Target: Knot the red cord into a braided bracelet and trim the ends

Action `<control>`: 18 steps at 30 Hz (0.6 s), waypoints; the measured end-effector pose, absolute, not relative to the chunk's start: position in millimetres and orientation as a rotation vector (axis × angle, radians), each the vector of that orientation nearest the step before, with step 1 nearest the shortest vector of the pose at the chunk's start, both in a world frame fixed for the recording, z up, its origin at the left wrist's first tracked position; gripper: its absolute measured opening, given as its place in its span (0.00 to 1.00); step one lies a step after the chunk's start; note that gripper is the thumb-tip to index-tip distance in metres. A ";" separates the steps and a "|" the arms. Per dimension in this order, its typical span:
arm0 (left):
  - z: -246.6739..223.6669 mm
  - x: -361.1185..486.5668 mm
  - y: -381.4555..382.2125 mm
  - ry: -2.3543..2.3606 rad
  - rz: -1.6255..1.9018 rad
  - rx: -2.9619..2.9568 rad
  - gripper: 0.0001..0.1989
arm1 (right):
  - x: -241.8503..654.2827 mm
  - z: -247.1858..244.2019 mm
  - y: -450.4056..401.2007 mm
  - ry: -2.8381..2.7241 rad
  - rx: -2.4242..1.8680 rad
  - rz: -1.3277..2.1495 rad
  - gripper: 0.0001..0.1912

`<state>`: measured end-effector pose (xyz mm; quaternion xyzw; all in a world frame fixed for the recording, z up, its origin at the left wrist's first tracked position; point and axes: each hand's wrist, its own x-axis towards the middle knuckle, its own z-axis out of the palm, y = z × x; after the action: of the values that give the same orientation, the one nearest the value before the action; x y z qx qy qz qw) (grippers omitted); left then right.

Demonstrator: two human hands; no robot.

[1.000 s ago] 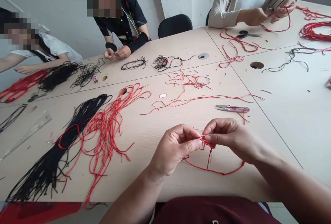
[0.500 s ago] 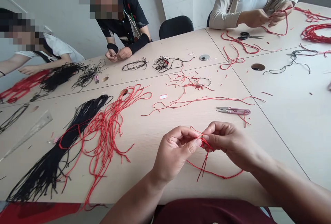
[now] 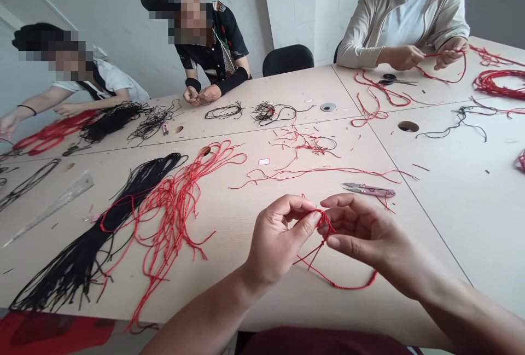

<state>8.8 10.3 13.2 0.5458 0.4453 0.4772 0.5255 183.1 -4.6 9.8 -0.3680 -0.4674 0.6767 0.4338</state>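
Note:
My left hand (image 3: 276, 234) pinches a twisted red cord (image 3: 328, 223) between thumb and forefinger, near the table's front edge. The cord curves into a small loop with a knot and loose ends below, and a longer part hangs down in an arc between my hands. Close on the right, my right hand (image 3: 369, 234) has its thumb and forefinger spread apart around the loop; its other fingers are curled behind the cord. Beyond my right hand lie pink-handled thread snips (image 3: 369, 188).
Left of my hands lie a black cord bundle (image 3: 94, 234) and a tangle of red cords (image 3: 176, 207). A clear ruler (image 3: 53, 207) is at the far left. Across the table (image 3: 229, 223), three people handle cords. Black scissors (image 3: 394, 80) rest near the right person.
My right thumb and forefinger have parted and come off the cord, while my left hand keeps its pinch. The view has tilted up slightly.

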 end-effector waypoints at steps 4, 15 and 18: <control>25.6 14.4 20.7 0.977 1.068 1.112 0.07 | 179.5 19.3 -5.0 -1.521 -1.096 1.181 0.06; 51.2 24.5 47.8 0.776 1.045 0.887 0.07 | 183.2 39.5 17.4 -1.834 -1.028 0.500 0.08; 57.0 23.1 51.0 0.723 1.074 0.907 0.06 | 183.2 48.8 19.1 -1.789 -1.020 0.627 0.07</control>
<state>23.1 51.0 57.0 0.4077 0.3250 0.4830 0.7034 183.2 19.1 48.8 -0.4172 -0.7315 0.2564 0.4744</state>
